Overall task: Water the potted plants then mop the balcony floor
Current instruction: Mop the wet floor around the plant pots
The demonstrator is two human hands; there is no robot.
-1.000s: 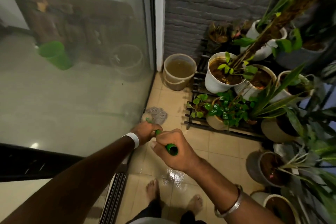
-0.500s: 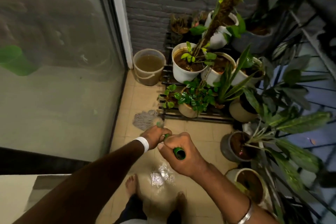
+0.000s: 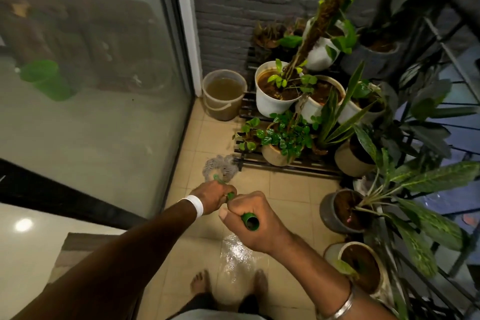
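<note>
Both my hands grip a green mop handle [image 3: 250, 221]. My right hand [image 3: 253, 221] holds its top end, and my left hand [image 3: 214, 196] holds it lower down. The grey stringy mop head [image 3: 220, 167] lies on the beige tiled floor [image 3: 285, 189], touching the front left corner of the black slatted plant stand [image 3: 285, 165]. Several potted plants sit on and around the stand, among them a white pot [image 3: 270, 105] with wet soil and a small tan pot [image 3: 274, 156] of round green leaves.
A bucket of murky water [image 3: 223, 96] stands in the corner by the grey brick wall. A glass sliding door [image 3: 104, 86] runs along the left. More pots [image 3: 337, 213] line the railing on the right. A wet patch [image 3: 236, 252] shines on the tiles near my bare feet.
The mop head has slid away from the glass door and rightward to the stand's corner. My view has swung right, and both hands kept their grip on the handle.
</note>
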